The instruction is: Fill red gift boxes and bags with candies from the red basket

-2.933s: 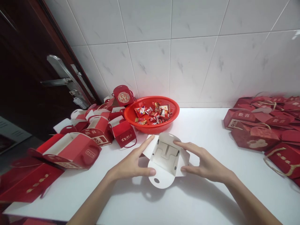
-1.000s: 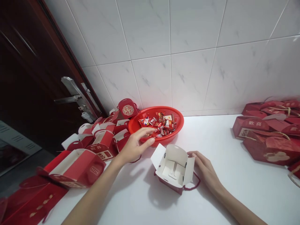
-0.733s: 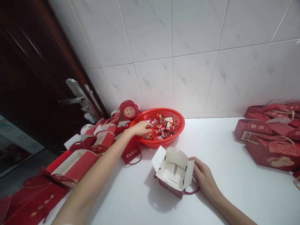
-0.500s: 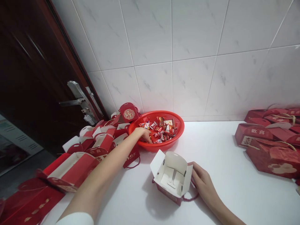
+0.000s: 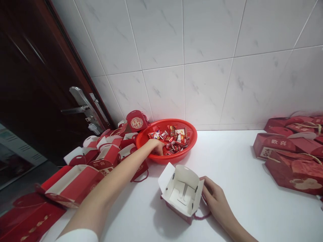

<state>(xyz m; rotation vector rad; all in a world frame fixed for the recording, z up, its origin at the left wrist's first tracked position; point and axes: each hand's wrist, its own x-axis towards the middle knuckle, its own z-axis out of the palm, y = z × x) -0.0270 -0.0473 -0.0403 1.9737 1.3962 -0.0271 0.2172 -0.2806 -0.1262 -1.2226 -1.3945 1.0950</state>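
A gift box [image 5: 182, 196], red outside and white inside, stands with its flaps up on the white table. Its inside shows only bare white card and a slotted fold. My right hand [image 5: 214, 195] grips the box's right flap, close to a dark red cord handle. Up and to the left, my left hand [image 5: 156, 147] reaches down into a red plastic basket [image 5: 193, 143] of wrapped candies [image 5: 176, 143]. Its fingers are curled in among the candies at the basket's near left side; the fingertips and anything between them are hidden.
Several open red boxes [image 5: 75, 183] crowd the left side below my left forearm. Red boxes [image 5: 295, 171] with cord handles, their tops folded over, stand at the right. Behind is a tiled wall [image 5: 207, 94]; a dark door [image 5: 37, 67] with a metal handle is at left.
My left hand has sunk a little deeper among the candies, its fingers more curled. My right hand stays on the box. The whole view has shifted slightly.
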